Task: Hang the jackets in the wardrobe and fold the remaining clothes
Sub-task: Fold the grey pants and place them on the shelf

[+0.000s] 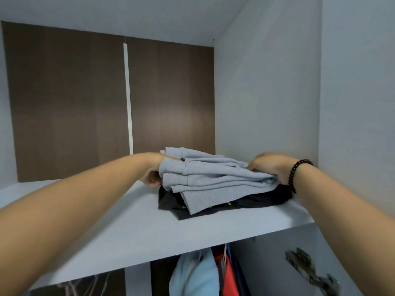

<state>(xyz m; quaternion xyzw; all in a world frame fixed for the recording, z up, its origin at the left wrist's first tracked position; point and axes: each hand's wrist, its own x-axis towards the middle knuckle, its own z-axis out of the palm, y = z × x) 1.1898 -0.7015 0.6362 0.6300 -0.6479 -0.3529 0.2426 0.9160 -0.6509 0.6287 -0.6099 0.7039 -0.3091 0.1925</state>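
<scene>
up on the flat pale wardrobe shelf (128, 227) sits a folded soft grey top (211, 176), on top of a folded black cloth (252, 199). both hands hold the pile from each side, maybe to push it in straight. left hand (152, 174) grips the left edge, fingers hidden under cloth. right hand (270, 166) presses the right end, fingertips tucked in. bright hanging jackets (205, 274) below are cut off.

The single head-worn view looks forward and slightly up into the wardrobe's upper compartment, close to the pale shelf (132, 238); both forearms run from the lower corners toward the frame's middle. The brown back panel (64, 103) fills the far field; the shelf's front edge crosses low, with hanging garments (198, 274) glimpsed beneath; wide-angle bending shows at the edges.
</scene>
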